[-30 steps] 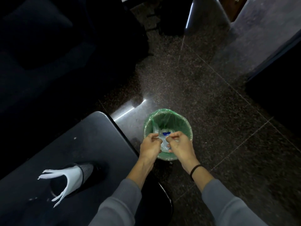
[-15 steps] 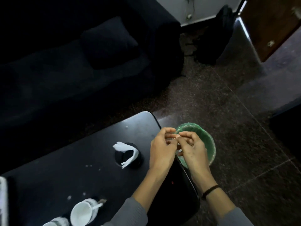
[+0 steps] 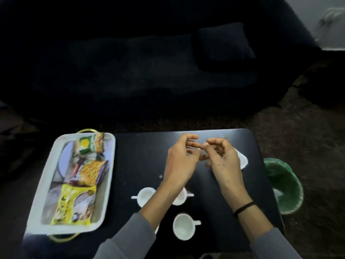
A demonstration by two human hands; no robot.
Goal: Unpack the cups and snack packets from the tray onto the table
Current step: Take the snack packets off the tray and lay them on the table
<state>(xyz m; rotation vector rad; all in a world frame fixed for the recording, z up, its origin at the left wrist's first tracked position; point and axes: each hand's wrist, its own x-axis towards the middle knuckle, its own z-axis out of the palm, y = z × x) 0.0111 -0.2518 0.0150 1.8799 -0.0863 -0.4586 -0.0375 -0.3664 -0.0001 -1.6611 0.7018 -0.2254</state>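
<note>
A white tray (image 3: 46,180) with gold handles lies on the left of the black table (image 3: 141,156). It holds three snack packets: a green one (image 3: 89,145), an orange one (image 3: 89,172) and a yellow one (image 3: 73,204). Three white cups stand on the table: one (image 3: 143,196) at centre, one (image 3: 180,198) partly under my left wrist, one (image 3: 183,228) nearest me. My left hand (image 3: 180,159) and right hand (image 3: 222,159) hover together above the table's right half. Their fingertips almost touch and I see nothing held in them.
A white tissue holder (image 3: 242,159) peeks out behind my right hand. A green-lined waste bin (image 3: 283,184) stands on the floor off the table's right edge. A dark sofa with a cushion (image 3: 222,47) runs along the far side.
The view has swung left from the bin back over the table, bringing the tray and cups into sight. Both hands came away from above the bin and now hover over the table.
</note>
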